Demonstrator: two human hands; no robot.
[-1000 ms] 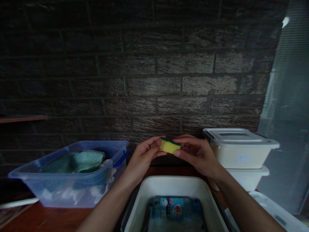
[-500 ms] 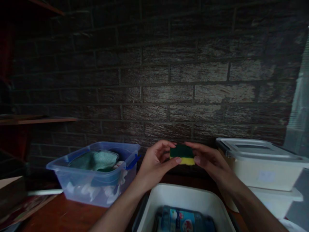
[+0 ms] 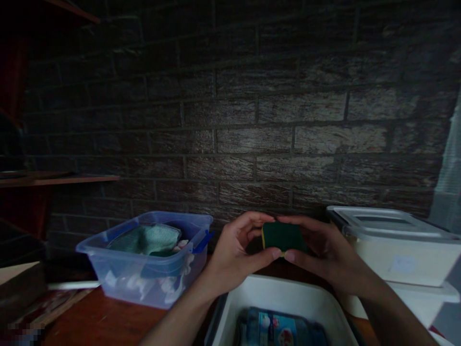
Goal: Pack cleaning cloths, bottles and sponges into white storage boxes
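Between both hands is a scouring sponge (image 3: 284,237), its dark green side facing me and a thin yellow edge showing at the left and bottom. My left hand (image 3: 242,247) grips its left part, thumb on the lower edge and fingers along the top. My right hand (image 3: 317,247) is closed on the right part in the same way, the two thumbs almost touching. Below the hands stands an open white bin (image 3: 288,287), in which lies a bluish plastic bottle or pack with a printed label (image 3: 278,329).
On the left, a clear blue-tinted box (image 3: 131,283) holds a green cloth (image 3: 147,239) and white items. Stacked lidded cream boxes (image 3: 399,254) stand at the right. A dark brick wall (image 3: 230,120) rises behind the wooden table (image 3: 79,319); shelves (image 3: 61,179) jut out at the left.
The sponge has been tilted, so more green and less yellow shows. My hands have drawn closer together around it, and the view has shifted slightly.
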